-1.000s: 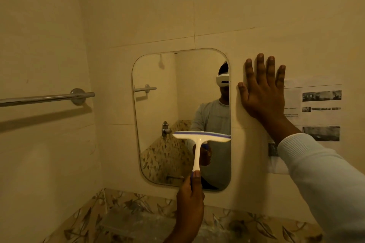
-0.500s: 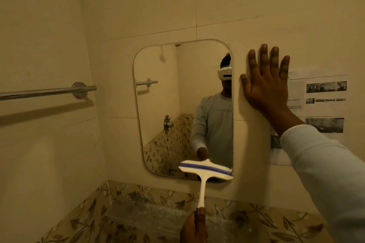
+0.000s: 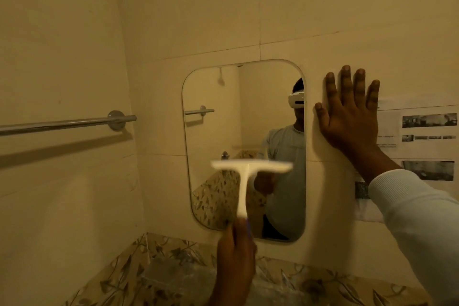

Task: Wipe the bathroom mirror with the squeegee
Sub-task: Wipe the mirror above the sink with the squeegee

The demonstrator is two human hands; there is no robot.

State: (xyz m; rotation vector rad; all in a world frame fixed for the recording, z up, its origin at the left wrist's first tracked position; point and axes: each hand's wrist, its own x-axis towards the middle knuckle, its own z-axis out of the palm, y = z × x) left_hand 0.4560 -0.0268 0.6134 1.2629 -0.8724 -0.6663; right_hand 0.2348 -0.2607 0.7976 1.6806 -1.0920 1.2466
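Note:
A rounded rectangular mirror [image 3: 223,97] hangs on the cream tiled wall ahead. My left hand [image 3: 236,261] grips the handle of a white T-shaped squeegee [image 3: 244,174], held upright with its blade level across the mirror's middle, blurred by motion. Whether the blade touches the glass I cannot tell. My right hand [image 3: 347,117] lies flat on the wall just right of the mirror, fingers spread, holding nothing. The mirror reflects a person in a pale top.
A chrome towel bar [image 3: 62,124] juts from the left wall at mirror height. A printed paper sheet [image 3: 422,141] is stuck to the wall behind my right hand. Leaf-patterned tiles [image 3: 173,268] run below the mirror.
The squeegee went down to the mirror's bottom edge, then came back up to its middle and shifted left. My right hand stayed flat on the wall. The view tilted upward.

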